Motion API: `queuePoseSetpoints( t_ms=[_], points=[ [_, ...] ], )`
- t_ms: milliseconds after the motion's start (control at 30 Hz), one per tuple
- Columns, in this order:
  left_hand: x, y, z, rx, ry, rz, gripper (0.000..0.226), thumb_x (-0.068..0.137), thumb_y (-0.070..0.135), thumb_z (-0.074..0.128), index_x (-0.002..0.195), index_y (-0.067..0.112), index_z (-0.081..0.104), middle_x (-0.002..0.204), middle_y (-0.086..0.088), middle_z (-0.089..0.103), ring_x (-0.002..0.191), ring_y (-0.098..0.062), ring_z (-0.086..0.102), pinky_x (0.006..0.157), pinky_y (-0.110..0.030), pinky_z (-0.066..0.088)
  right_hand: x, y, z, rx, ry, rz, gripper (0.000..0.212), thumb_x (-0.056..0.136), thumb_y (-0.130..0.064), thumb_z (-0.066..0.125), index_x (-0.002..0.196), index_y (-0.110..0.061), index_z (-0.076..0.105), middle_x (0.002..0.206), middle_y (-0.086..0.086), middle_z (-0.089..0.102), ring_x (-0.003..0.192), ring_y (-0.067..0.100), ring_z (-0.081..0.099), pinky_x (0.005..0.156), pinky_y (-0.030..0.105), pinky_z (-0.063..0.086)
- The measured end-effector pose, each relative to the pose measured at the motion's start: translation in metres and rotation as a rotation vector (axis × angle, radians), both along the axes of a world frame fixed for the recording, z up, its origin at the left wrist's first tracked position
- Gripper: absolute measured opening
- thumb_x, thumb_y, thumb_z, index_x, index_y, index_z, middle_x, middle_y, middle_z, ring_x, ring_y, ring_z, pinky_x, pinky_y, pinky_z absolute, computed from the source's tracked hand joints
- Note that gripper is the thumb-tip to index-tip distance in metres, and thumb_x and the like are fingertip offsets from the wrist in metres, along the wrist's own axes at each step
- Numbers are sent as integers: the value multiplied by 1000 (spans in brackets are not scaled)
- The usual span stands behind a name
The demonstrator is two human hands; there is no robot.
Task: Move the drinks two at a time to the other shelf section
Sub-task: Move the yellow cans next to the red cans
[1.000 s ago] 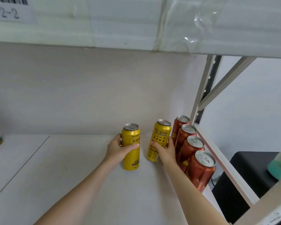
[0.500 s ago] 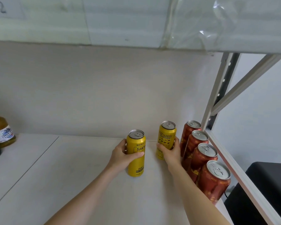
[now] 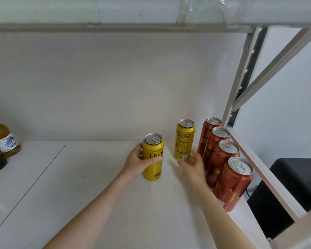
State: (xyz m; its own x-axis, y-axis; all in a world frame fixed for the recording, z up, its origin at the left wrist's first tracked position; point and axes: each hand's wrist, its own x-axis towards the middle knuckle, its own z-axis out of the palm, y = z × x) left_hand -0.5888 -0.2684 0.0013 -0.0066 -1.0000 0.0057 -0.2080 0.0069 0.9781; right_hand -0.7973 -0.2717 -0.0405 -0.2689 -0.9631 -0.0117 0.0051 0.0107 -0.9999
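Nearest me, my two forearms rise from the bottom edge over the pale shelf board (image 3: 79, 194). At lower right a row of four red cans (image 3: 233, 184) runs away from me along the board's right edge, upright and packed close together. Just left of centre my left hand (image 3: 136, 162) wraps the near yellow can (image 3: 153, 157), thumb across its front and fingers behind, and the can stands upright on the board. Right of it my right hand (image 3: 194, 165) holds nothing, fingers loosely spread right at the foot of the far yellow can (image 3: 184, 141). I cannot tell whether they touch it. That can stands upright further back, between the near yellow can and the red row, close to the back wall (image 3: 115, 87). At the far left edge stand bottles (image 3: 4, 141), well apart from the cans. A perforated upright post (image 3: 241, 83) rises at upper right.
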Motion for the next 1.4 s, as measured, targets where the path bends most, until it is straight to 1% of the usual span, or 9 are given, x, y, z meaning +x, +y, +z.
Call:
queuePoseSetpoints(
  t_ms=[100,233,367,533,700,833,1067,1267,1400],
  points=[
    [4,5,6,33,36,-23,72,45,55,81,110,27,66,109,0,72,101,-15,69,88,-35,57,14,24,-6,39,111,146,67,74,-9,82,132,-15,50,126,2,55,118,17,53,102,37,46],
    [7,11,15,114,74,-47,65,50,61,75,107,32,64,109,2,70,103,-14,67,90,-41,56,39,30,-9,28,215,312,78,66,-15,88,134,-19,49,126,-2,56,117,14,55,97,27,46],
    [2,17,18,102,72,-18,63,54,60,77,106,27,65,102,0,73,97,-16,71,79,-36,60,55,31,-7,-26,153,371,73,68,-15,84,130,-33,49,121,-2,61,108,14,62,90,32,55],
    [-5,23,15,104,63,-23,67,50,64,77,105,27,65,101,-2,74,94,-16,72,82,-42,61,56,37,-8,-73,104,323,70,74,-9,80,131,-32,47,118,1,63,105,16,64,81,24,55],
    [-22,29,16,115,67,-71,56,64,54,80,107,23,63,104,-5,73,94,-16,72,79,-39,61,38,46,-11,-74,105,282,72,72,-11,82,131,-34,47,117,1,63,104,17,64,83,29,57],
    [-43,32,18,135,48,-114,79,46,67,76,107,20,60,106,-5,71,97,-17,71,84,-44,60,18,55,-13,-75,96,234,72,73,-9,82,131,-32,47,116,-1,64,104,16,64,85,35,57],
    [-75,27,22,143,23,-169,76,43,71,74,93,17,58,101,-1,70,100,-18,69,88,-47,58,-7,58,-12,-105,38,139,69,75,1,79,132,-21,47,117,3,63,104,15,63,77,22,56],
    [-89,18,25,167,51,-210,60,58,59,82,93,16,57,97,3,69,95,-13,68,92,-46,56,-12,51,-13,-145,35,78,70,75,-1,78,130,-30,46,124,2,59,111,14,60,85,27,55],
    [-90,11,24,168,63,-191,73,48,67,77,95,13,60,100,-2,72,101,-20,70,91,-49,56,-14,45,-10,-159,37,68,68,76,4,76,117,-42,47,119,-6,61,107,3,59,81,20,53]
  ],
)
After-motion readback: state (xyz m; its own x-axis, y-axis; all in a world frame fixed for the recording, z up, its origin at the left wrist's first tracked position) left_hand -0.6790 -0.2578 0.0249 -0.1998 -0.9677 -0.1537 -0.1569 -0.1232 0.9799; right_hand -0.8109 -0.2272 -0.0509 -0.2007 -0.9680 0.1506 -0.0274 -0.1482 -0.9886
